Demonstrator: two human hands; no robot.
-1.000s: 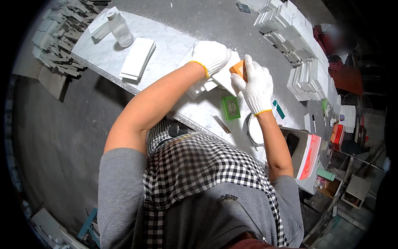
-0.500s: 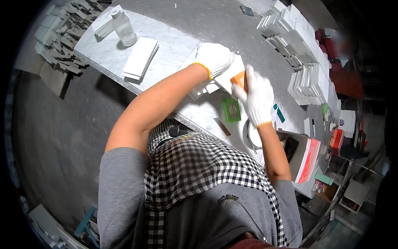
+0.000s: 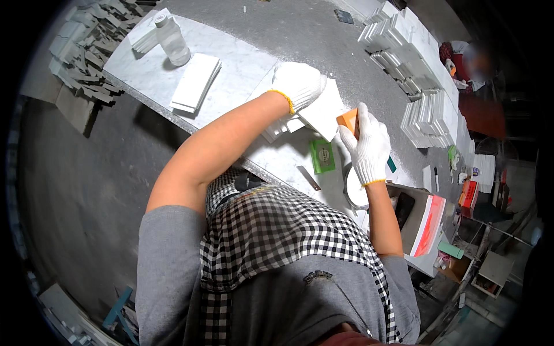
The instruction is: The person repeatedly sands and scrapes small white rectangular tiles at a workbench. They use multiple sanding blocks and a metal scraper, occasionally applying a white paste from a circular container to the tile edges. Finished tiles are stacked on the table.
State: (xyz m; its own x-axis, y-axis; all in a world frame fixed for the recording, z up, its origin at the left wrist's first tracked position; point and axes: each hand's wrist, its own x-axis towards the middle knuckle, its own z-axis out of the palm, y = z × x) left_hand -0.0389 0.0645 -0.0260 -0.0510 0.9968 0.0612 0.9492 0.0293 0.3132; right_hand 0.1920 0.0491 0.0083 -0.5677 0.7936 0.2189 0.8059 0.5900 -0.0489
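My left hand (image 3: 298, 86), in a white knit glove with a yellow cuff, grips the far left part of a flat white tile (image 3: 323, 109). Its fingertips are partly hidden. More white tiles (image 3: 293, 123) lie beneath that one. My right hand (image 3: 370, 147), also gloved, is closed round an orange block (image 3: 348, 120), just right of the tile and apart from it. Below the two hands a green box (image 3: 322, 155) rests on the marble tabletop (image 3: 242, 55), with a flat metal strip (image 3: 309, 178) beside it. A round white container (image 3: 356, 190) stands partly behind my right wrist.
A clear bottle (image 3: 173, 41) and stacked white tiles (image 3: 196, 82) stand on the left tabletop. An open carton (image 3: 412, 216) with a dark phone (image 3: 404, 207) is at right. Tile stacks (image 3: 430, 118) line the far right, where another person (image 3: 461, 63) is. Offcuts (image 3: 86, 52) lie far left.
My right hand has drawn the orange block right and nearer, off the tile, baring more of its surface. The left hand has barely moved.
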